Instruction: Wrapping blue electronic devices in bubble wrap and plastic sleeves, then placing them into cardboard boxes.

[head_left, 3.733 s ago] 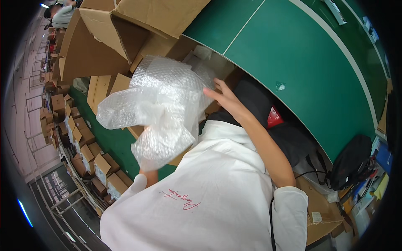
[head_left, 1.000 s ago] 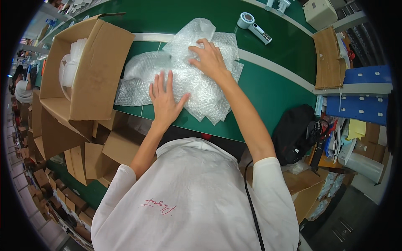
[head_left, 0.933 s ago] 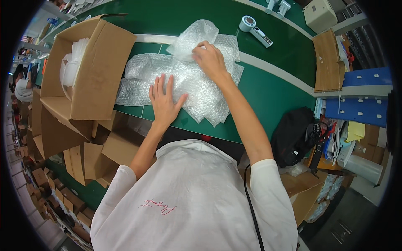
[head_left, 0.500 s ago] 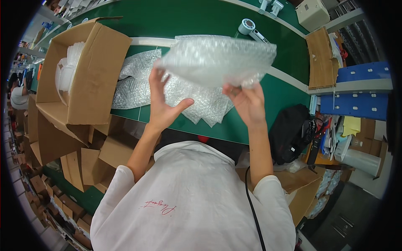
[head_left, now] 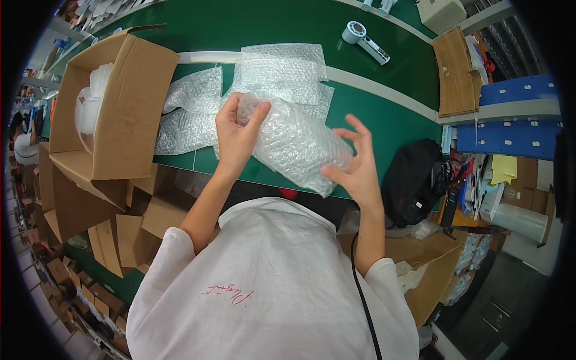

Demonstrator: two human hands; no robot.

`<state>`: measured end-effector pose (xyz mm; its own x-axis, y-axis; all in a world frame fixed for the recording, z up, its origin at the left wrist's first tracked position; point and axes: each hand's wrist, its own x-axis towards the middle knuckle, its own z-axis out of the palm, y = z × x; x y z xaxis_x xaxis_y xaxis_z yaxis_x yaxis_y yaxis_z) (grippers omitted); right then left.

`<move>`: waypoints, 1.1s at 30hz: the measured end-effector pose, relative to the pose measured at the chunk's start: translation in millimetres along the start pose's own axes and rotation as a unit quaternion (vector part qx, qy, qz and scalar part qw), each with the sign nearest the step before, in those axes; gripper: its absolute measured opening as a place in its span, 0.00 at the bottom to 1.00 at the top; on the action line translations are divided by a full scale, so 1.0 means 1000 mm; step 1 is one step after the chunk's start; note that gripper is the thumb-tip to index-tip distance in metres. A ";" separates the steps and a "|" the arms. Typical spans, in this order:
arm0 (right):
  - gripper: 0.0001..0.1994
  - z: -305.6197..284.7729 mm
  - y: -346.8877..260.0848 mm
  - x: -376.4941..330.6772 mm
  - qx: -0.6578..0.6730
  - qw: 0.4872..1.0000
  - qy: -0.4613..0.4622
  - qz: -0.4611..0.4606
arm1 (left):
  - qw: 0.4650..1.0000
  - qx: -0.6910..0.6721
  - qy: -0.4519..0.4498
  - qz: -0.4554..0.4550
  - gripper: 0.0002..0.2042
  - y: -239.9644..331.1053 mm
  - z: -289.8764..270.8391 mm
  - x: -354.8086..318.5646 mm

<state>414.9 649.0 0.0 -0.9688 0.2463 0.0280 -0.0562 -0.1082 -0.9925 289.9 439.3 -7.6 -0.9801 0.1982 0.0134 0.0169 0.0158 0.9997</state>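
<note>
A loosely rolled piece of clear bubble wrap (head_left: 297,141) slants between my hands above the green worktop. My left hand (head_left: 236,129) pinches its upper left end, with the thumb on top. At the lower right end, my right hand (head_left: 358,165) cups it between thumb and fingers, the index finger lifted away. Beneath and behind it lie flat overlapping bubble wrap sheets (head_left: 282,63). More bubble wrap (head_left: 189,129) is on the worktop to the left. Whether anything is inside the rolled piece cannot be made out.
A tilted open cardboard box (head_left: 137,108) with white foam-like sheets stands on the left. Several cardboard boxes (head_left: 135,240) crowd below it. A pale blue handheld fan (head_left: 366,42) lies at the far right. Near the right edge sits a black bag (head_left: 411,186). A grey strip (head_left: 384,89) crosses the worktop.
The bubble wrap has come down and nearer to me, and now slants to the lower right. My left thumb has closed onto it. The sheets behind show more fully.
</note>
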 end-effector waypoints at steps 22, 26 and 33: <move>0.32 0.016 0.011 -0.014 -0.187 0.979 -0.065 0.056 | 0.989 0.118 -0.082 0.015 0.15 -0.019 0.001 -0.013; 0.28 0.016 0.022 -0.011 -0.132 0.986 -0.031 0.100 | 0.988 -0.036 -0.131 -0.068 0.13 -0.015 -0.004 -0.011; 0.24 -0.024 0.010 0.000 -0.116 0.984 -0.047 0.128 | 0.959 -0.002 -0.246 -0.142 0.19 -0.004 -0.036 0.001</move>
<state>420.5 670.9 -12.7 -0.9629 0.1485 -0.2255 0.2378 0.0704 -0.9688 282.2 404.4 -11.3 -0.7335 0.6240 -0.2697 -0.2394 0.1342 0.9616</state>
